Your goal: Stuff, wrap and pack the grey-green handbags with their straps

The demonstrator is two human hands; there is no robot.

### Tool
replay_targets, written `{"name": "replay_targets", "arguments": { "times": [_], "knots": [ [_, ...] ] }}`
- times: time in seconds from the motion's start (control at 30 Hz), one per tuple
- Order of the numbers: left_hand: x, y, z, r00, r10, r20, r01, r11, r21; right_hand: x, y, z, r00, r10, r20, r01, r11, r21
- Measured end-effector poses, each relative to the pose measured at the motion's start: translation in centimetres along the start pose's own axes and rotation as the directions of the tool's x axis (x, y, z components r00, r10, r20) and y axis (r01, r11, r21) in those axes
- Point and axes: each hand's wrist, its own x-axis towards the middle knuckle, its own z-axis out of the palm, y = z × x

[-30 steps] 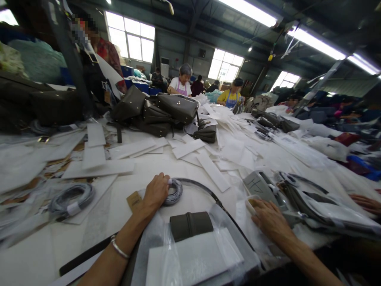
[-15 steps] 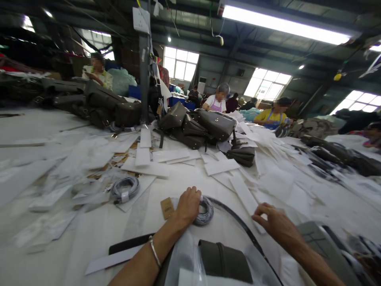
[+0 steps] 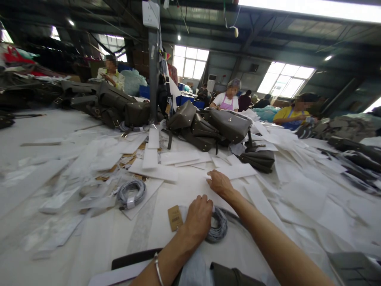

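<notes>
My left hand (image 3: 199, 217), with a bangle at the wrist, has its fingers closed over the left side of a coiled grey strap (image 3: 220, 227). Against that hand lies a brown card tag (image 3: 175, 218). My right hand (image 3: 220, 183) reaches past the coil, fingers loosely bent and apart, with nothing visible in them. Its fingertips are over the table beside some white sheets (image 3: 235, 171). At the bottom edge, partly cut off and beneath my arms, is a dark olive bag (image 3: 230, 275) with clear plastic around it. A dark strap curves away behind my right forearm.
A second strap coil (image 3: 131, 193) lies to the left among plastic scraps. Dark bags (image 3: 212, 125) are heaped across the table's far side, beside a metal post (image 3: 153, 75). White sheets (image 3: 306, 194) spread over the right. Several people sit working beyond.
My right hand has moved left and forward, from the right side to beyond the coil. My left hand stays on the coil. The view has turned slightly right and the bag sits lower in it.
</notes>
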Motion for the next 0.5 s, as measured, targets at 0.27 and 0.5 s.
{"name": "replay_targets", "arguments": {
  "times": [0.27,0.5],
  "knots": [
    [-0.1,0.1,-0.1,1.0,0.001,0.02,0.0,1.0,-0.019,3.4,1.4,1.7,0.995,0.099,0.016,-0.1,0.984,0.147],
    [0.0,-0.1,-0.3,0.999,0.017,0.029,-0.017,1.0,-0.006,-1.2,6.4,-0.8,0.986,0.151,0.07,-0.165,0.818,0.551]
  ]
}}
